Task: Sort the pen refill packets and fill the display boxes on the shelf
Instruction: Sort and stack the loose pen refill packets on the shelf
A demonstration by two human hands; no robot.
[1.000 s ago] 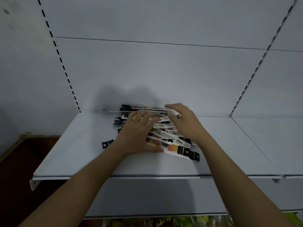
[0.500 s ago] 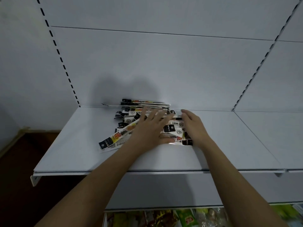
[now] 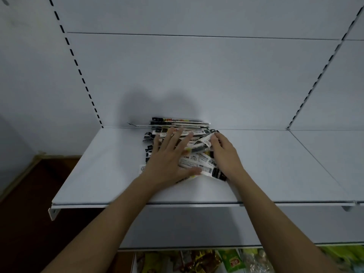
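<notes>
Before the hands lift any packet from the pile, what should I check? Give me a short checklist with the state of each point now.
1. Pile of packets lies fully on the shelf, away from the front edge: ok.
2. Left hand lies flat on the pile, fingers spread: ok.
3. Right hand has one packet: its fingertips curl on a white packet's end; whether it is only one, cannot tell.
4. Packets sorted by kind: not ok, they overlap at mixed angles.
5. Display boxes ready on the shelf: not ok, none in view.
6. Printed labels readable for sorting: cannot tell, too blurred.

Stray left-side packets [image 3: 194, 152] now gathered in.
</notes>
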